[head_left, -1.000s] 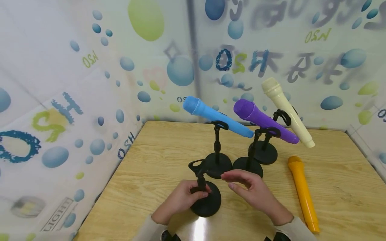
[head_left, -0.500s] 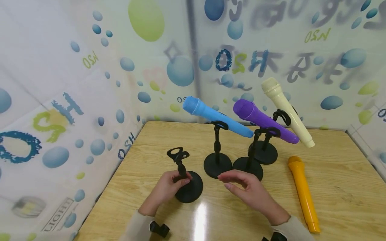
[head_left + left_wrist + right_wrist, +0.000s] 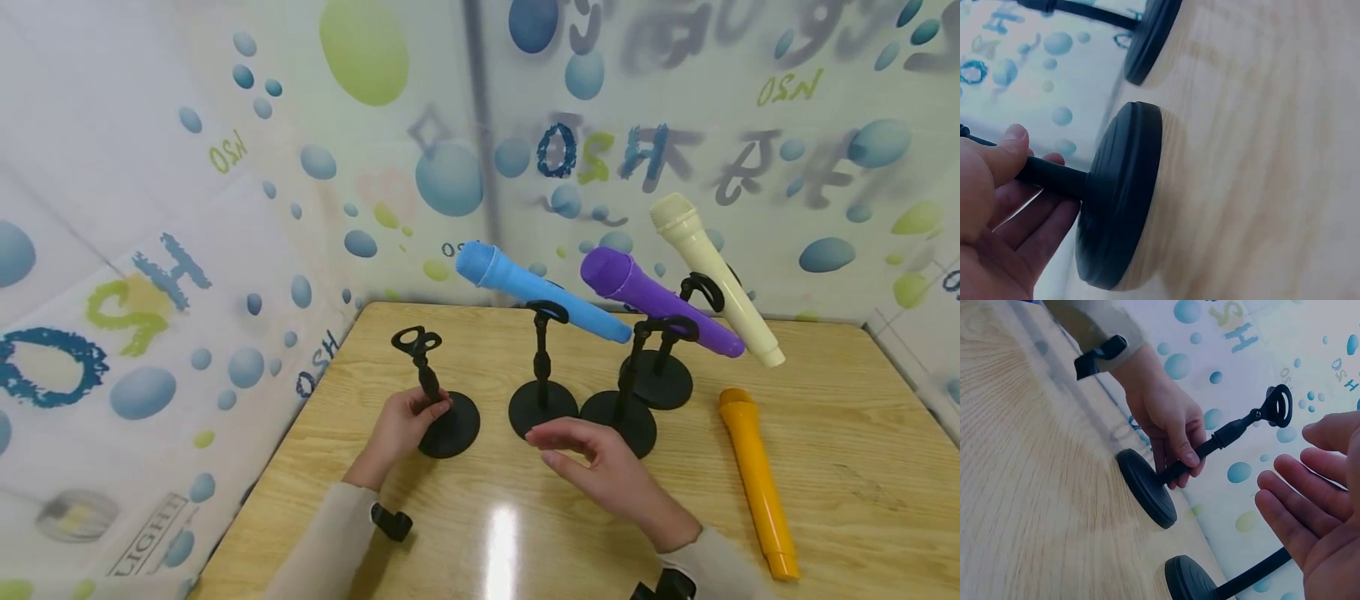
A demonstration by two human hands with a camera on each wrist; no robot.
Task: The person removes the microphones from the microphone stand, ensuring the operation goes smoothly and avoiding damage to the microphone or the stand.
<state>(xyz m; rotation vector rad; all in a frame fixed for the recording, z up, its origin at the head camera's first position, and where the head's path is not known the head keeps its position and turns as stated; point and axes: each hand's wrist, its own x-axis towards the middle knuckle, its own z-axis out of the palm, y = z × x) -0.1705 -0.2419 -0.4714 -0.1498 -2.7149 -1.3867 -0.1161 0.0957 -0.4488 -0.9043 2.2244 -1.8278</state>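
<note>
My left hand (image 3: 401, 427) pinches the pole of a black microphone stand (image 3: 459, 429) with an empty clip, at the left of the table. In the left wrist view, thumb and fingers lie around the pole just above the round base (image 3: 1125, 200), which appears upright near the tabletop; whether it touches cannot be told. My right hand (image 3: 600, 471) holds nothing, its fingers loosely bent, in front of two other stands. A blue microphone (image 3: 517, 279), a purple microphone (image 3: 648, 300) and a cream microphone (image 3: 716, 275) lie tilted in the clips of stands behind it.
An orange microphone (image 3: 759, 483) lies on the wooden table (image 3: 847, 467) at the right. The stands bearing the blue (image 3: 543, 407), purple (image 3: 637, 427) and cream (image 3: 666, 383) microphones are grouped closely. Patterned walls (image 3: 375, 167) enclose the table's back and sides.
My left hand has moved the empty stand leftward and farther back, away from the other stands. My right hand has shifted slightly left. The microphones have stayed in place.
</note>
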